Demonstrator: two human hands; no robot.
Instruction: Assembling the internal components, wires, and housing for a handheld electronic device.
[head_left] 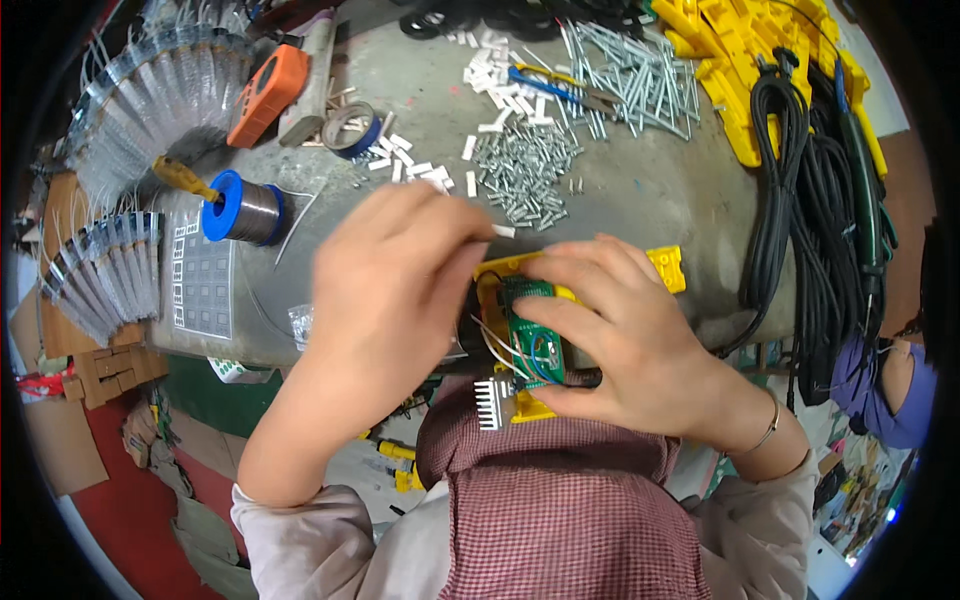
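Fingers of the right hand (630, 345) clasp the yellow plastic shell (665, 270) with its green circuit board (545, 355) at the near table (640, 190) edge; steady support helps. Blurred left hand (395, 270) pinches fingertips together beside a small white piece (504, 231), grip unclear.

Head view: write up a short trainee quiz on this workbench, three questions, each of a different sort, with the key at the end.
1. True or false: the blue-flanged spool lies to the left of the heap of small screws.

2. Which thing lies partly under the right grip?
A) the blue-flanged spool
B) the green circuit board
C) the roll of tape

3. Fill in the blank: the plastic housing at the right grip is coloured ____.

Key: 1. True. 2. B. 3. Yellow.
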